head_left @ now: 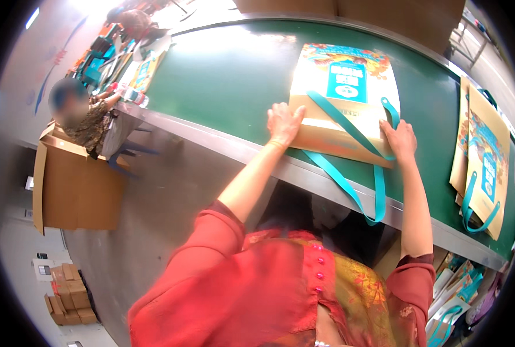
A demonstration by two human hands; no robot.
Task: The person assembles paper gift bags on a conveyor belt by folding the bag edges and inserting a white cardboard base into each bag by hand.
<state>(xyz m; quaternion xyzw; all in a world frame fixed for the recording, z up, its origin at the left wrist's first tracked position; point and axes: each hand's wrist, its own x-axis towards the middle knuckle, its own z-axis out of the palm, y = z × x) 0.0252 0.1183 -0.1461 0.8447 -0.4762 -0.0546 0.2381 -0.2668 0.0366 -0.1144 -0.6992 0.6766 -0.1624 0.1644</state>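
Observation:
A cream and gold paper gift bag (303, 87) with a floral print and a teal panel lies flat on the green worktable (222, 87). Its opening end is toward me. One teal ribbon handle (343, 122) lies across the bag, while another handle (350, 194) hangs over the table's near edge. My left hand (284, 123) grips the bag's left edge near the front corner, thumb on top. At the right edge, my right hand (400, 137) closes round the side, beside the upper handle's end; some of its fingertips are hidden.
More gift bags (487, 165) with teal handles lie stacked at the table's right end. Other bags (451, 312) stand below at the lower right. On the left, a person sits by a large cardboard box (81, 185), near a plastic bottle (135, 97) and piled teal materials.

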